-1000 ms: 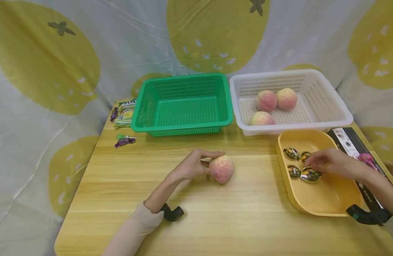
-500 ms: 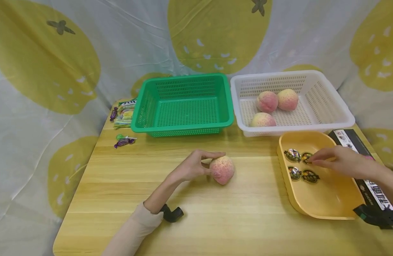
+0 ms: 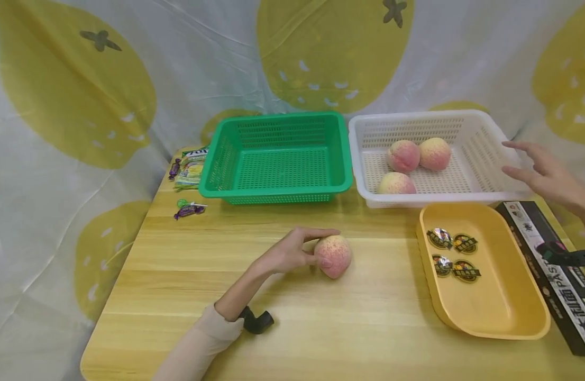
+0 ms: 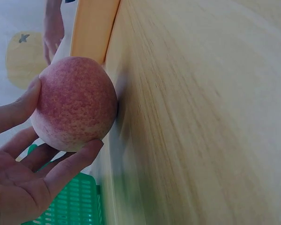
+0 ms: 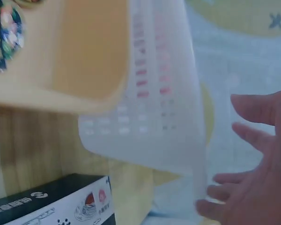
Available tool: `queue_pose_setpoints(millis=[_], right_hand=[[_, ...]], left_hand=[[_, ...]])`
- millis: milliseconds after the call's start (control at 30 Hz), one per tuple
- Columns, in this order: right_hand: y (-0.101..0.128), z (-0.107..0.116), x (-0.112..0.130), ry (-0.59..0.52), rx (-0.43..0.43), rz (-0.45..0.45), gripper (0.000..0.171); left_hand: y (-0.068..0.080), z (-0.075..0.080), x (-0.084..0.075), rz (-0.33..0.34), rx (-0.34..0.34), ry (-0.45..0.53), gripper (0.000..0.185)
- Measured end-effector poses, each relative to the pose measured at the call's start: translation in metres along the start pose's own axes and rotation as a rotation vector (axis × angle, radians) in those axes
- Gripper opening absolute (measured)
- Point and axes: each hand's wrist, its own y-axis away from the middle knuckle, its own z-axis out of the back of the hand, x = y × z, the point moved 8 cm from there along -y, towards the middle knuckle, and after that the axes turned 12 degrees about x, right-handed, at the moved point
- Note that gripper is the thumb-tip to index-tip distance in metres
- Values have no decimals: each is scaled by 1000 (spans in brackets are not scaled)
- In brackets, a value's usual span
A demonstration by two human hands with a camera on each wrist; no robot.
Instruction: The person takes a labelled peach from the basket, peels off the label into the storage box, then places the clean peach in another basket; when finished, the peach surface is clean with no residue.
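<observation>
My left hand (image 3: 290, 253) grips a pink-and-yellow peach (image 3: 334, 257) at the middle of the wooden table. Seen from the left wrist, the thumb lies on one side of the peach (image 4: 77, 101) and the fingers curl round the other, right by the tabletop. My right hand (image 3: 547, 172) is raised at the right end of the white basket (image 3: 445, 198), fingers spread and nothing in them. Inside that basket lie three more peaches (image 3: 403, 156). The right wrist view has the hand (image 5: 253, 164) just beyond the basket's rim.
A green basket (image 3: 283, 194) stands left of the white one. In front at right is a yellow tray (image 3: 502, 301) with several round black-and-gold packets (image 3: 466, 271). Beside it lies a black pasta box (image 3: 554, 275). Wrapped candies (image 3: 190, 210) and a bag (image 3: 191, 169) are at left.
My right hand has left the packets in the yellow tray and risen up and right to the white basket's end. The left hand still holds the peach in the same place.
</observation>
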Motion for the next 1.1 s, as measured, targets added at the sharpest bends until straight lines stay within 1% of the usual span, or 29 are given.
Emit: queue_pose_setpoints(millis=[67, 133, 200, 233, 300, 333, 400, 433, 467, 500, 567, 600, 667, 700, 733, 767, 833, 900, 967, 1033, 1100], right_hand=[[-5, 1, -13, -24, 66, -56, 72], [-9, 0, -26, -49, 127, -97, 75], [-12, -2, -37, -114, 154, -91, 72], [-13, -2, -42, -163, 165, -77, 70], [-14, -4, -52, -305, 203, -42, 66], [-14, -5, -56, -392, 221, -27, 65], [-13, -5, -63, -520, 246, -19, 66], [-13, -5, -66, -556, 255, -22, 66], [-12, -4, -69, -559, 257, -26, 66], [-11, -4, -71, -539, 252, -37, 65], [-9, -3, -74, -469, 237, -61, 64], [-9, -3, -75, -444, 233, -66, 63], [-8, -3, -75, -402, 224, -70, 63], [-9, -4, -74, -394, 223, -68, 63], [-9, -5, -73, -395, 223, -58, 63], [-10, -6, -71, -398, 228, -40, 63], [-12, -7, -67, -382, 222, -16, 64], [-13, -8, -64, -364, 218, 8, 64], [-14, -8, -62, -365, 213, 32, 64], [-14, -8, -60, -340, 198, 41, 64], [-14, -8, -59, -306, 189, 44, 63]], left_hand=[[-1, -1, 0, -4, 14, -14, 66], [-3, -2, -1, -16, 28, -33, 65], [-4, -3, -3, -27, 36, -54, 65], [-6, -3, -5, -35, 43, -58, 64], [-8, -4, -14, -67, 60, -90, 63], [-11, -5, -21, -88, 72, -101, 62], [-17, -4, -42, -149, 96, -116, 61], [-21, -3, -56, -188, 101, -129, 61], [-27, -1, -70, -228, 96, -138, 61], [-34, 1, -84, -263, 83, -146, 62], [-53, 8, -109, -320, 27, -146, 63], [-66, 11, -118, -335, -10, -139, 64], [-94, 17, -131, -345, -85, -92, 64], [-109, 20, -135, -343, -122, -77, 64], [-124, 21, -136, -339, -143, -22, 65], [-139, 23, -137, -330, -170, 12, 64], [-166, 25, -135, -302, -231, 43, 62], [-190, 24, -131, -265, -282, 54, 60], [-209, 21, -127, -205, -324, 40, 59], [-226, 16, -124, -155, -330, 42, 58], [-238, 9, -123, -103, -333, 27, 58]])
